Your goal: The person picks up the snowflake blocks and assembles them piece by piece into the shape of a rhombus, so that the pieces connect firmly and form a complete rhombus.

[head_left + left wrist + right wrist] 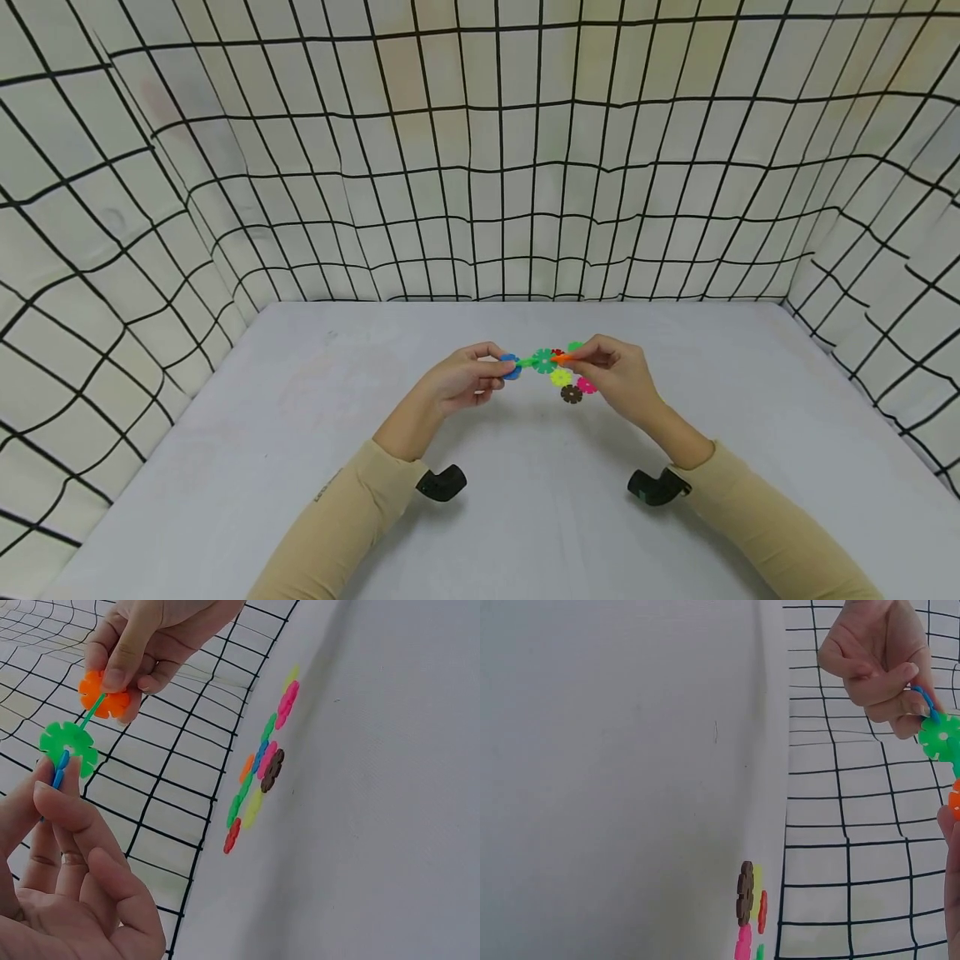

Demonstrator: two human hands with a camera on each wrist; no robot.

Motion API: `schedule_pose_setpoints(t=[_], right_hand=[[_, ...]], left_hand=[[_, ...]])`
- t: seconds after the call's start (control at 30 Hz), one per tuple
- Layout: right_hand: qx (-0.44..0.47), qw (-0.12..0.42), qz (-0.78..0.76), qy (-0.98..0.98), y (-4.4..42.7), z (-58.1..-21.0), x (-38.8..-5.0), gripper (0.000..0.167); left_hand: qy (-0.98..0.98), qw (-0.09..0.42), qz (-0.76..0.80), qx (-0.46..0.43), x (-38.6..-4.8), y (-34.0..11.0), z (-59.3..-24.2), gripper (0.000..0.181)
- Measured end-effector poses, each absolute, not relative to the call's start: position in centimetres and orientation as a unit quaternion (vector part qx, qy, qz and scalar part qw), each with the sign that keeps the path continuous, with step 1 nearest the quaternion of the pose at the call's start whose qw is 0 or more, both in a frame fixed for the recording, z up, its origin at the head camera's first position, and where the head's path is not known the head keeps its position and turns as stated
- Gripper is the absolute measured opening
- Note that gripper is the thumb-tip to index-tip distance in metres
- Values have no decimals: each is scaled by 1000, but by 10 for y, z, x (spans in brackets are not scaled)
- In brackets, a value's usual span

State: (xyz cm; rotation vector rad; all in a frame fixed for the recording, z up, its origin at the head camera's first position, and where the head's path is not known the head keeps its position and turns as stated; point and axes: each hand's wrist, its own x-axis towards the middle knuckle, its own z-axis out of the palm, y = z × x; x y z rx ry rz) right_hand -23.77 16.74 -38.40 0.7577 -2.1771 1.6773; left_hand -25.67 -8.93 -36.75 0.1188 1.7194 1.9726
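Note:
Thumb and fingertips of my left hand [467, 377] pinch a blue notched disc [511, 367]. It joins a green notched disc [69, 742], seen face-on in the left wrist view. Beyond it, a second green disc [91, 712] shows as a thin edge and links to an orange notched disc [105, 696]. My right hand [618, 379] pinches that orange disc. The joined discs form a short row held between both hands, raised off the table. In the right wrist view, my left hand [881, 667] holds the blue disc [928, 701], and only a sliver of the right fingers shows.
On the white table [300, 467] lie several loose notched discs, among them a brown disc [572, 394], a yellow disc [560, 377] and a pink disc [587, 385]. Black netting [495, 167] over white sheeting rises behind and at both sides. Black elbow-shaped pieces [442, 483] stick out at the cuffs.

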Motion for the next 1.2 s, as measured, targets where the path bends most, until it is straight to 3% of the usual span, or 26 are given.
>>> schedule_pose_setpoints(t=[0.47,1.2], right_hand=[[263,122,549,-784,168,-378,-248,9],[239,81,470,-846,205,-370,-259,22]], left_hand=[[630,263,729,39,-257,-92,-367,17],[634,222,740,43,-264,-102,-364,12]])
